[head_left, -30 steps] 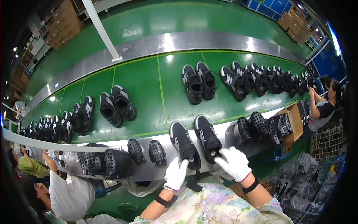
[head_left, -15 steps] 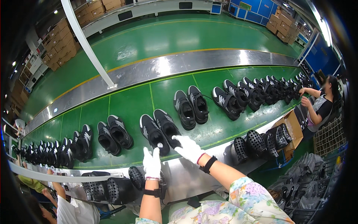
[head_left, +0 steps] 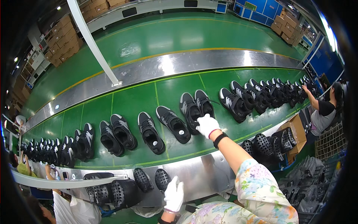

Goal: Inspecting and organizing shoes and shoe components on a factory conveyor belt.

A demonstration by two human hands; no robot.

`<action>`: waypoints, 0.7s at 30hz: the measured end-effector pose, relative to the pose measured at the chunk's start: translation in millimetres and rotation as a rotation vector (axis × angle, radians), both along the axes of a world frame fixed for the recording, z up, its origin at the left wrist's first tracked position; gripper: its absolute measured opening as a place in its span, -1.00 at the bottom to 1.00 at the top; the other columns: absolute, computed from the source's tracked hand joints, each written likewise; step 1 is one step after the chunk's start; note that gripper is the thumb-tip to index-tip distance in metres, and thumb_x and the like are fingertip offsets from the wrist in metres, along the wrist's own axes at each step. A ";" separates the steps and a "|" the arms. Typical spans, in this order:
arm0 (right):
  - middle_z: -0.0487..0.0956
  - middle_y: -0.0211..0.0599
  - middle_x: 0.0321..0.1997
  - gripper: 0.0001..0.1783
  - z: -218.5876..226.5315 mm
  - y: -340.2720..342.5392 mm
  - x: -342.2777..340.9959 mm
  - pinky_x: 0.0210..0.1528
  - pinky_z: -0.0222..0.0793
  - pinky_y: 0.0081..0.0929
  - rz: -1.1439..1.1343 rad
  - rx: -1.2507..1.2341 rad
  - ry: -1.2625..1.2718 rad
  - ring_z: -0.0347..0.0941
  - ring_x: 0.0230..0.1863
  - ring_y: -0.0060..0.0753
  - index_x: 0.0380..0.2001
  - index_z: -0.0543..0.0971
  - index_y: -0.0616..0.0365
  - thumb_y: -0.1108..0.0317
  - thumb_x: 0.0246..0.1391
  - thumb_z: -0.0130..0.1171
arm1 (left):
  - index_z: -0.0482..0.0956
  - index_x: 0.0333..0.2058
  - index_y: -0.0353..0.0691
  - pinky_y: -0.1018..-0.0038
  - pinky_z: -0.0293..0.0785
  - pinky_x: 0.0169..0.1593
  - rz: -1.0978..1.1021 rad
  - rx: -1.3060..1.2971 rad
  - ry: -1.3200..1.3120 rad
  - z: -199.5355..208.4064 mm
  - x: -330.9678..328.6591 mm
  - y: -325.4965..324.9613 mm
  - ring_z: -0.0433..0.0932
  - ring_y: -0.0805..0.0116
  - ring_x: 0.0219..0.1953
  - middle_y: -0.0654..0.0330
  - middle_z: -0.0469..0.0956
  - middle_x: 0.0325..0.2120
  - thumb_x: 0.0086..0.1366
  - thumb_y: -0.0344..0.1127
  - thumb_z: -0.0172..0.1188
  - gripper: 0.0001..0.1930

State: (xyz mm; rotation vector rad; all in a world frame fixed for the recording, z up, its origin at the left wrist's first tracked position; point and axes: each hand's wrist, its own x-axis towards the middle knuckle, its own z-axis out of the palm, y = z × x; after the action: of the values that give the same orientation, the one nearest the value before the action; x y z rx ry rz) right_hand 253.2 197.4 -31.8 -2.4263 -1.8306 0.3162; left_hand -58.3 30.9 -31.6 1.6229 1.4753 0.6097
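Note:
My right hand [head_left: 207, 126], in a white glove, has its fingers closed on the heel of a black-and-grey sneaker [head_left: 203, 100]. Its mate [head_left: 189, 110] stands right beside it on the green belt. To the left are two more sneakers set apart from each other, one [head_left: 149, 130] and another [head_left: 170, 121], each with a round white sticker on the insole. Low in the view, my gloved left hand [head_left: 174, 195] is open with its fingers stretched upward. It holds nothing visible and is just beside a black perforated clog-shaped piece [head_left: 162, 180].
More sneaker pairs line the green belt [head_left: 134, 97] on both sides. Black perforated pieces [head_left: 125, 192] sit along the metal ledge [head_left: 203, 173]. An open carton [head_left: 297, 130] stands at right, near a co-worker [head_left: 322, 115]. Another person [head_left: 71, 209] works at lower left. A white post [head_left: 93, 44] rises beyond the belt.
My left hand has dropped from the middle sneakers to the ledge. My right hand has moved right and up to the neighbouring pair. The middle sneakers now stand farther apart, with stickers showing inside.

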 end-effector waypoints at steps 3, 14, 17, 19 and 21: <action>0.52 0.08 -0.22 -0.72 18.4 -59.7 -21.7 -0.20 0.51 -0.09 0.068 0.013 0.006 0.55 -0.24 0.09 -0.29 0.62 0.07 0.12 0.02 0.27 | 0.49 0.12 -0.39 0.25 0.38 0.24 -0.140 0.012 0.004 6.1 9.8 11.0 0.53 -0.04 0.11 -0.14 0.57 0.03 0.38 -0.20 0.15 -0.55; 0.45 0.15 -0.22 -0.72 43.3 -283.7 -109.5 -0.58 0.45 -0.10 0.068 -0.108 0.152 0.52 -0.60 0.02 -0.22 0.52 -0.03 0.08 0.11 0.24 | 0.43 0.13 -0.38 0.32 0.51 0.04 -0.256 -0.071 0.005 -34.8 69.0 -3.1 0.61 0.13 -0.08 -0.07 0.61 -0.11 0.36 -0.14 0.22 -0.49; 0.42 0.07 -0.30 -0.81 30.7 -290.8 -106.6 -0.59 0.42 -0.06 0.100 -0.073 0.169 0.53 -0.61 0.00 -0.25 0.48 0.08 0.21 0.17 0.10 | 0.51 -0.30 -0.27 0.54 0.37 -0.51 -0.093 -0.456 -0.189 -24.9 74.2 -1.8 0.38 0.54 -0.60 0.31 0.50 -0.55 0.34 -0.11 0.23 -0.70; 0.42 0.07 -0.30 -0.80 27.7 -291.5 -100.6 -0.58 0.43 -0.05 0.130 -0.052 0.207 0.52 -0.61 0.00 -0.25 0.49 0.09 0.21 0.17 0.09 | 0.49 -0.39 -0.22 0.55 0.30 -0.56 -0.156 -0.610 -0.251 -8.7 72.7 10.2 0.33 0.56 -0.64 0.35 0.43 -0.60 0.35 -0.11 0.22 -0.72; 0.42 0.06 -0.32 -0.79 27.6 -289.7 -95.7 -0.57 0.43 -0.03 0.142 -0.086 0.233 0.52 -0.62 0.00 -0.27 0.50 0.11 0.20 0.17 0.09 | 0.42 -0.56 -0.10 0.59 0.04 -0.65 -0.113 -0.918 -0.361 9.9 73.0 23.9 0.16 0.62 -0.72 0.44 0.28 -0.69 0.36 -0.16 0.16 -0.69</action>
State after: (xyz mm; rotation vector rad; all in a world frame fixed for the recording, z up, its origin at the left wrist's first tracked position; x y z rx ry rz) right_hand 157.5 -92.3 -4.1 -2.2038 -1.9216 0.6718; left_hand 14.6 54.9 -21.7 0.8122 1.1216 0.0951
